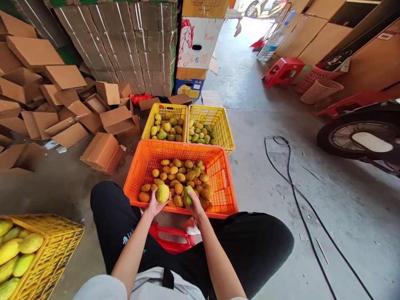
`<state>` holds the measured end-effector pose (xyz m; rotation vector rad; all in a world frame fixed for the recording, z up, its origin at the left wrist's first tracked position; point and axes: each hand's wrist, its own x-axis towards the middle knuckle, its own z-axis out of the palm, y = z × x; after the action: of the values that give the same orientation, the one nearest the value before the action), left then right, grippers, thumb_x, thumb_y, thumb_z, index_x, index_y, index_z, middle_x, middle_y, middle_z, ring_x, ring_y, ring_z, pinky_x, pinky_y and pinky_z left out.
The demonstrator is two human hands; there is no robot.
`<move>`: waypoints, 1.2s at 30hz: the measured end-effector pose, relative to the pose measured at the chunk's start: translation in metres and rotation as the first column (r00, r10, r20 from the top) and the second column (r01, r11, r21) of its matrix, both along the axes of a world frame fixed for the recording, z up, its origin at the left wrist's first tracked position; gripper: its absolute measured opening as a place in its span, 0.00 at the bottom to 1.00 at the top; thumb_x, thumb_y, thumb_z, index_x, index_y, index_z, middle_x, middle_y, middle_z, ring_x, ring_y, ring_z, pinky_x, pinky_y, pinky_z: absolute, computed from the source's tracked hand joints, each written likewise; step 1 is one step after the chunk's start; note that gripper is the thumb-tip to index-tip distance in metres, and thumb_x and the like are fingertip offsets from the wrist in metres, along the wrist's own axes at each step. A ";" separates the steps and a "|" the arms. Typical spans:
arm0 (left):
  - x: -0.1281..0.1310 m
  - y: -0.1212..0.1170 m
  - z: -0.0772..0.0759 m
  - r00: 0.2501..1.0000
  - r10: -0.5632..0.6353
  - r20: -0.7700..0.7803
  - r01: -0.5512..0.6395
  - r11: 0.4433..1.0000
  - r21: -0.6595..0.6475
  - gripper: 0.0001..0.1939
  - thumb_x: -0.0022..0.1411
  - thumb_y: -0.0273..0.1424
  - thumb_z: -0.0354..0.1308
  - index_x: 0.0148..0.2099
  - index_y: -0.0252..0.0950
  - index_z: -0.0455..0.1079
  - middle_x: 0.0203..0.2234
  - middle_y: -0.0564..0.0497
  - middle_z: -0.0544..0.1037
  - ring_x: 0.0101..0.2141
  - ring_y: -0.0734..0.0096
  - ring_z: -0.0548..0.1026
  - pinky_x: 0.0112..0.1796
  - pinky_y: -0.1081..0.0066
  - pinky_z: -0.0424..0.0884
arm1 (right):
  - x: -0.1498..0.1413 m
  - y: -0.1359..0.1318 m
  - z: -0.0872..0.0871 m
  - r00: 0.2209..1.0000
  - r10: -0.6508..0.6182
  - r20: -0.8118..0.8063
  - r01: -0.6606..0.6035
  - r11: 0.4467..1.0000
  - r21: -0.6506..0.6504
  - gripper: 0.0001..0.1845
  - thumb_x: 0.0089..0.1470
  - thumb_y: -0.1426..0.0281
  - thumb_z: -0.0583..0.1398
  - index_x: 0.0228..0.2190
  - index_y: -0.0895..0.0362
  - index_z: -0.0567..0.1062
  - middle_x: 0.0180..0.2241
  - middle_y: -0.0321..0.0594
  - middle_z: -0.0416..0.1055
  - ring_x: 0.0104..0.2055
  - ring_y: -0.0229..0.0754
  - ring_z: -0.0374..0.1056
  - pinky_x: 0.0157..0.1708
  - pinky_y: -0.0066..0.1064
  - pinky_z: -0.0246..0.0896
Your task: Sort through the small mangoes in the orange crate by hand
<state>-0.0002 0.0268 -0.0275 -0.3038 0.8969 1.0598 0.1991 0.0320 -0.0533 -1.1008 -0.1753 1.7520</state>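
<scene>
grey concrete floor (256, 183) spreads through a storeroom lined with cardboard. nearest, at the person's left, stands a yellow slatted crate (58, 246) full of big yellow-green fruit (31, 243). the person sits with knees in black trousers (256, 246) spread wide, and a red plastic item (173, 237) shows between the legs. both forearms reach forward. the left hand (153, 205) has its grip closed around a yellowish fruit (163, 193); the right hand (196, 207) has its grip clamped on a greener fruit (188, 196). the two fruits are apart, held over the near side of an orange crate (218, 179), whose bottom is mostly covered with orange and brownish fruit (180, 177).

off to the right, a black cable (292, 183) loops over the floor. just beyond the orange crate, two yellow crates sit side by side: the left yellow crate (148, 124) and the right yellow crate (227, 127), both with green and yellow fruit in them. open cartons (115, 120) lie heaped to the left, while a wheel (346, 137) juts in from the right. farther back are pink baskets (321, 91), a red stool (283, 71), strapped cardboard stacks (125, 50), a white box with a red horse print (200, 43) and a large clear bottle (271, 43). near the bright opening, another person's hand (238, 29) hangs at the edge of the boxes.
</scene>
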 end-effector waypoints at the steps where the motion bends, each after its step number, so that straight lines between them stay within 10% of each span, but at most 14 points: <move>1: 0.000 0.000 0.003 1.000 0.007 -0.005 -0.007 1.000 -0.002 0.28 0.71 0.43 0.50 0.63 0.27 0.66 0.38 0.36 0.82 0.36 0.59 0.81 0.40 0.61 0.78 | 0.000 0.000 0.000 1.000 0.004 0.003 -0.004 1.000 -0.006 0.25 0.39 0.63 0.75 0.39 0.50 0.74 0.32 0.29 0.77 0.32 0.38 0.75 0.35 0.30 0.74; 15: 0.003 -0.001 0.012 0.996 -0.007 -0.090 0.011 0.999 0.042 0.18 0.72 0.37 0.51 0.54 0.30 0.72 0.34 0.41 0.81 0.34 0.65 0.81 0.41 0.66 0.78 | 0.001 0.004 0.014 0.991 0.086 -0.106 -0.096 0.991 -0.090 0.21 0.41 0.53 0.67 0.32 0.55 0.76 0.29 0.43 0.79 0.35 0.49 0.77 0.33 0.36 0.74; 28: -0.002 0.002 0.002 0.990 -0.077 -0.121 0.083 0.995 0.048 0.18 0.70 0.38 0.52 0.52 0.31 0.73 0.32 0.43 0.82 0.30 0.68 0.78 0.29 0.71 0.72 | 0.003 0.001 0.015 0.998 0.022 -0.065 -0.023 0.999 -0.023 0.20 0.39 0.60 0.74 0.35 0.51 0.76 0.32 0.32 0.78 0.34 0.42 0.75 0.35 0.32 0.72; 36: -0.001 0.004 0.009 0.994 -0.096 -0.058 0.098 0.994 0.041 0.26 0.72 0.42 0.47 0.60 0.28 0.69 0.37 0.38 0.82 0.34 0.63 0.81 0.43 0.61 0.77 | 0.005 0.003 0.012 0.987 0.125 -0.106 -0.134 0.988 -0.082 0.17 0.42 0.55 0.67 0.31 0.53 0.79 0.29 0.42 0.80 0.41 0.55 0.78 0.37 0.42 0.75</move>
<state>-0.0016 0.0306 -0.0187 -0.1926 0.9276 1.0005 0.2037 0.0346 -0.0409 -1.0817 -0.1099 1.9428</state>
